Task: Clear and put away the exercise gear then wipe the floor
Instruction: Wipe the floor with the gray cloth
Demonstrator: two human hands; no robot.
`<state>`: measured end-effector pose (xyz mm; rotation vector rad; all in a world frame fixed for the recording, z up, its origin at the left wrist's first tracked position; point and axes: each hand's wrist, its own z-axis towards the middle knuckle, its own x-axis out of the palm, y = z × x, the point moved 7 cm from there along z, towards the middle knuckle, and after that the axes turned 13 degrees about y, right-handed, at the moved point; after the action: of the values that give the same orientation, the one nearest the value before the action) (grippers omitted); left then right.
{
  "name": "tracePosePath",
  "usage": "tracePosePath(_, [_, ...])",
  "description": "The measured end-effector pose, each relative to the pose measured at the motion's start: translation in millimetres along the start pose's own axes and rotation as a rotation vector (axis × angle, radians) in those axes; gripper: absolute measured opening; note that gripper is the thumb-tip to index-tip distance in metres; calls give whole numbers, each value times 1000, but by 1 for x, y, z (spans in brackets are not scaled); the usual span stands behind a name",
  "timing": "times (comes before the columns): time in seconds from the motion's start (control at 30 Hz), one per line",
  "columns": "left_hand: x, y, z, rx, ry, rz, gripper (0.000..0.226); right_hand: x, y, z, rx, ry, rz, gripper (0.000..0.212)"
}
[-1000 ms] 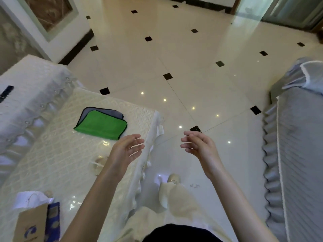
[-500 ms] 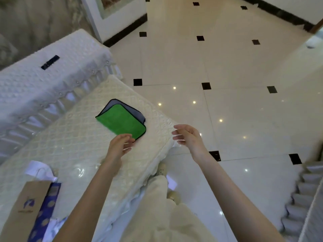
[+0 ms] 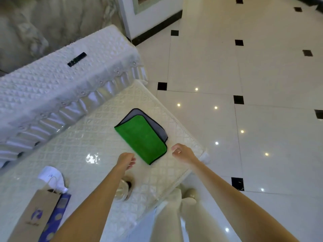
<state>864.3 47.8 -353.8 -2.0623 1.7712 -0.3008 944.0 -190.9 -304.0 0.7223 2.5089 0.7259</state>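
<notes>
Evidently both hands, the left hand (image 3: pixel 126 160) and right hand (image 3: pixel 181 151), are hovering loosely curled and empty beside the folded green cloth (image 3: pixel 143 137) lying near the tabletop (image 3: pixel 87 137) corner, probably reaching for floor-wiping.

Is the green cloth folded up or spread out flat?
Folded. The green cloth lies doubled over on the table, its grey underside peeking out along two edges.

Paper bag (image 3: pixel 37 213) — blue logo, print beneath unreadable

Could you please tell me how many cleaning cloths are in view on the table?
1: a folded green cloth with a grey underside lies near the table's far corner, just beyond both hands. The paper bag could hide others.
</notes>
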Motion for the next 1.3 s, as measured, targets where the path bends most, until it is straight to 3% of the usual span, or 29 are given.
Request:
tracePosePath(0.2, [-5, -2, 64, 37, -8, 140, 5, -11, -9, 88, 17, 29, -105, 38])
tracePosePath(0.4, [19, -6, 140, 154, -58, 97, 21, 5, -37, 180, -16, 48, -149, 47])
tracePosePath(0.6, [57, 7, 188, 211, 9, 107, 20, 40, -78, 235, -12, 27, -396, 52])
tracePosePath(0.77, [67, 8, 205, 225, 44, 239, 27, 55, -105, 252, 111, -60, -288, 56])
tracePosePath(0.87, [75, 8, 211, 220, 102, 389, 37, 54, -108, 258, 139, -128, -202, 38])
tracePosePath(0.93, [77, 1, 210, 208, 84, 369, 45, 52, -95, 256, 51, -157, -225, 25])
tracePosePath(1.1, [68, -36, 190, 211, -130, 440, 63, 52, -31, 207, -346, -258, -207, 26])
tracePosePath(1.2, [57, -66, 170, 236, -221, 485, 53, 51, 2, 166, -508, -274, -146, 27])
tracePosePath(1.3, [50, -93, 146, 208, -257, 503, 23, 41, 24, 133, -589, -309, -127, 28])
